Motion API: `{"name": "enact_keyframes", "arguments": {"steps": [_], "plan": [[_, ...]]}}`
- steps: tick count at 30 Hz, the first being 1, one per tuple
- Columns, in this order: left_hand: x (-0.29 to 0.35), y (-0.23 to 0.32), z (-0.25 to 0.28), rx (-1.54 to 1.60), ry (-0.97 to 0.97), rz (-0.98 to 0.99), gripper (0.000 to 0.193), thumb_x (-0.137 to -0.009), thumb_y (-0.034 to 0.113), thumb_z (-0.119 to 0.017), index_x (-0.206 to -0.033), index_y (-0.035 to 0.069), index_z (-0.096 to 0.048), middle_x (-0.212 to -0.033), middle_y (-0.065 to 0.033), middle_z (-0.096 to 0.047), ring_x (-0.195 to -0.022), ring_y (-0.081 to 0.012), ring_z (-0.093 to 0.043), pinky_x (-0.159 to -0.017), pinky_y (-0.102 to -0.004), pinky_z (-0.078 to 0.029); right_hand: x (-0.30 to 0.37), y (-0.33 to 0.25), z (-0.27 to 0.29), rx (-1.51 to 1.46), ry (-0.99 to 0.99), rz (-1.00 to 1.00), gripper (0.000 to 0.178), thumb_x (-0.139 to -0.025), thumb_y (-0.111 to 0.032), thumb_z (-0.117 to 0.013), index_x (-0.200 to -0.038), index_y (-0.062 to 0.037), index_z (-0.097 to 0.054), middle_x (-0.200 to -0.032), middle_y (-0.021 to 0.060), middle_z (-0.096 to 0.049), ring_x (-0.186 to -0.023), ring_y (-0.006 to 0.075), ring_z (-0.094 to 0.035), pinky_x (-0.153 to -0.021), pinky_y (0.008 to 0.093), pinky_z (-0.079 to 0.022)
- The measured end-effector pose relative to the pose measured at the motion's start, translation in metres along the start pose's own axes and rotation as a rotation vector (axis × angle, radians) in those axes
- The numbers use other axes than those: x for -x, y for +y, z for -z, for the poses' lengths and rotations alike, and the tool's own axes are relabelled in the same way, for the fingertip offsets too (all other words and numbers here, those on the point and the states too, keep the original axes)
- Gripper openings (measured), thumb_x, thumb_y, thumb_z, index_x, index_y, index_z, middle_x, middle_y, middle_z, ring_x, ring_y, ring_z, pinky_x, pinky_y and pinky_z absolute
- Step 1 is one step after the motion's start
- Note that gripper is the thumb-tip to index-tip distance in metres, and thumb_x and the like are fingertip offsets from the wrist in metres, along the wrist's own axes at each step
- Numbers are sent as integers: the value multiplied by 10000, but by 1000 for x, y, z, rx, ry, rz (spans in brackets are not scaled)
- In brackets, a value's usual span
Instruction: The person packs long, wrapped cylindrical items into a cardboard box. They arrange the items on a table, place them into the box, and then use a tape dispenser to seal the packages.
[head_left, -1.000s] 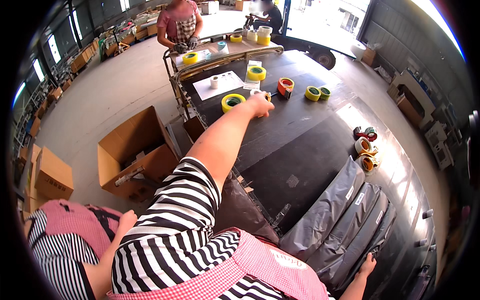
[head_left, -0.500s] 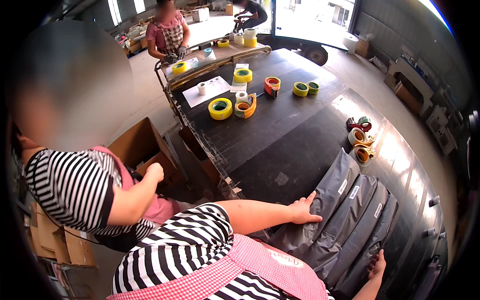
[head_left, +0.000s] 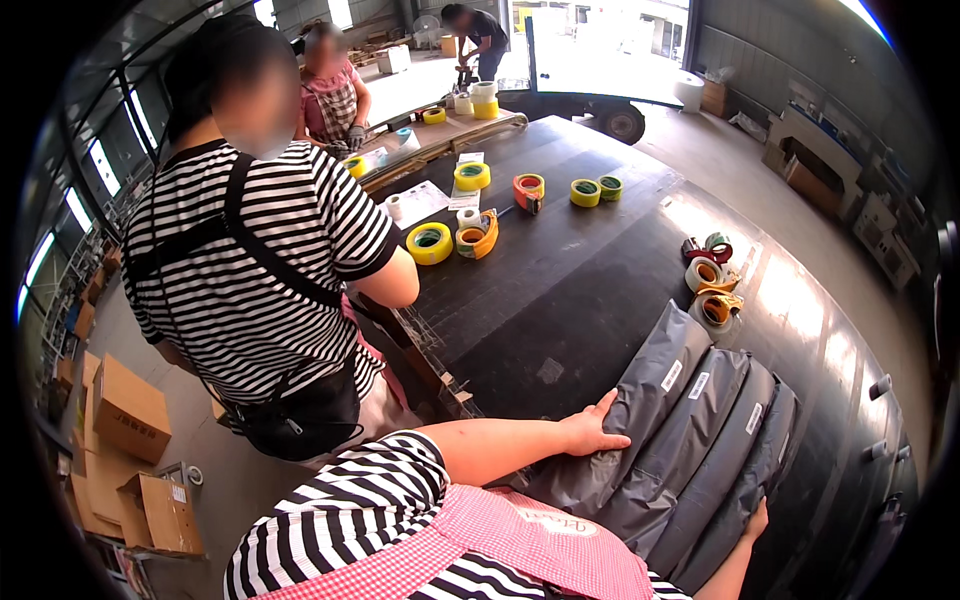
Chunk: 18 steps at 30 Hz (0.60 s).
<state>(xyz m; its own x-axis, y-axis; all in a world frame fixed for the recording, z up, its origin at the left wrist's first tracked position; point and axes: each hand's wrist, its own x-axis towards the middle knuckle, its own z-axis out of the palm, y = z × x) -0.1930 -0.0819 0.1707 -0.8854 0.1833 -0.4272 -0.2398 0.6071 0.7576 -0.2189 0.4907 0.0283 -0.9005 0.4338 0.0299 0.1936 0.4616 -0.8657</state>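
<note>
Several filled grey plastic mailing bags (head_left: 690,425) lie side by side, overlapping, on the near right of the dark table, each with a small white label. My left hand (head_left: 597,430) rests against the left side of the leftmost bag, thumb and fingers apart. At the other side of the row, my right hand (head_left: 757,522) touches the edge of the rightmost bag. Its fingers are partly hidden by the bag, but those that show look stretched out. The bags lie between my two hands.
Tape dispensers (head_left: 715,305) sit just beyond the bags. Rolls of yellow tape (head_left: 429,243) and another dispenser (head_left: 478,236) stand farther along the table (head_left: 560,310). A co-worker in a striped shirt (head_left: 270,260) stands close on my left. Cardboard boxes (head_left: 130,408) are on the floor behind.
My right hand has come in against the rightmost bag. My left hand stays at the leftmost bag. The co-worker on the left has turned toward the table, and the view has shifted left.
</note>
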Motion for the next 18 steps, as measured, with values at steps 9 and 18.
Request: {"name": "enact_keyframes", "arguments": {"steps": [9,18], "plan": [[6,9,1,34,-11,11,1176,-808,654,-677,-1589,162,52,-1551,-282,-285,-1433,-398,-326,-1171,-402,-286,-2,12,3,-150,-40,51,507,-1022,-363,-524,-1085,117,-676,-1022,130,-723,-929,194,-650,-880,327,-491],[1,-5,-4,29,26,-28,1179,-810,661,-673,-1588,152,51,-1534,-287,-318,-1419,-391,-356,-1161,-386,-299,19,-43,-15,-122,50,-153,622,-995,-503,-541,-1002,99,-695,-935,97,-719,-833,179,-615,-804,323,-483]]}}
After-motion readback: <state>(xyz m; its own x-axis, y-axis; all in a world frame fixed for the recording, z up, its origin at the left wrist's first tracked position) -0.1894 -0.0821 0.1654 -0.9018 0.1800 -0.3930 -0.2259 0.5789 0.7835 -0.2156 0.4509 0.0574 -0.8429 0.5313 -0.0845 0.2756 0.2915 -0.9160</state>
